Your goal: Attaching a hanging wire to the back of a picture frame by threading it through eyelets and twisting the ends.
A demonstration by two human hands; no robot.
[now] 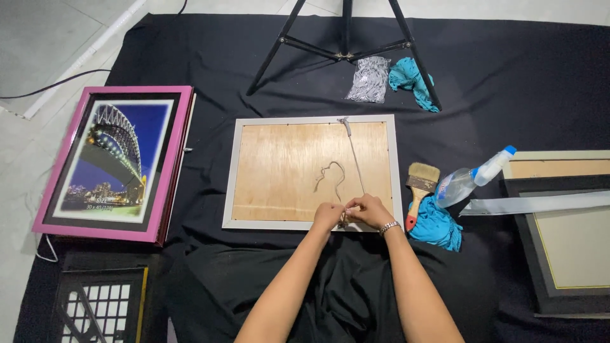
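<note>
A silver picture frame (232,171) lies face down on the black cloth, its plywood backing up. A thin cord (353,152) runs from a fitting at the frame's top edge down to its bottom edge, with a loose curl beside it. My left hand (327,215) and my right hand (370,209) meet at the frame's bottom edge, both pinching the cord's lower end. A bracelet sits on my right wrist.
A pink-framed bridge picture (114,159) lies at the left, a lattice frame (101,305) below it. A paintbrush (419,187), spray bottle (473,178) and teal cloth (438,228) lie to the right, more frames (565,241) beyond. Tripod legs (346,38), a plastic bag (370,79) and another teal cloth (410,79) are behind.
</note>
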